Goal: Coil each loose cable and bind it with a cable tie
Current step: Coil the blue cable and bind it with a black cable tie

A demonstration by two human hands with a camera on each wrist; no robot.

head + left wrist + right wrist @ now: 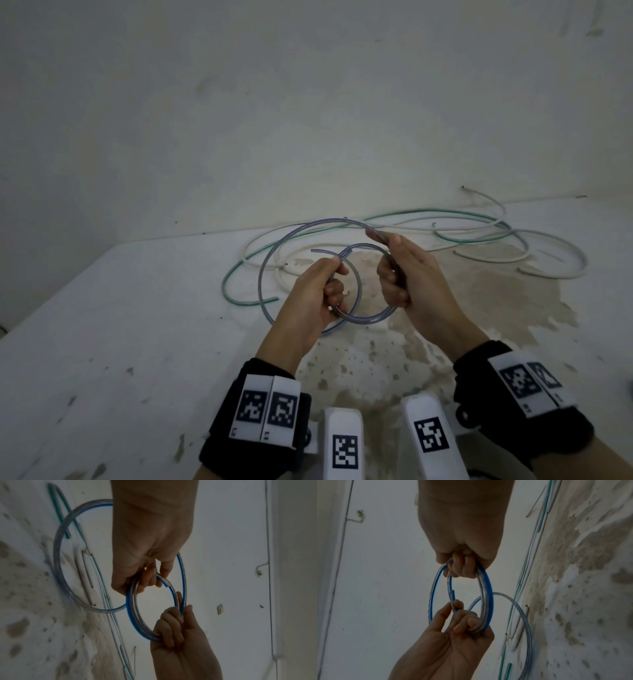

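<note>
Blue-striped clear cable (360,294) hangs above the table (120,325), wound into a small coil between the person's two hands, with one wider loop (270,267) swinging out to the left and down toward the tabletop. The left hand (317,294) has its fingers curled round the coil's left side, thumb on top, and a short free end (322,252) of the cable sticks out past that thumb. The right hand (407,274) grips the coil's right side, fingers wrapped about the strands, thumb laid along the top where the wide loop joins in. From the left wrist view the coil (135,609) shows as two or three turns lying close together, held at opposite sides by both hands. The right wrist view shows the same ring (485,595), with the left hand's fingers (471,623) hooked through it from below.

Behind the hands, a green-striped cable (236,274) and a white cable (555,253) sprawl loose and tangled across the table, near the wall (239,102). The tabletop under the hands is stained brown (479,301) and speckled. Both wrists wear black bands (253,418) with printed square markers.
</note>
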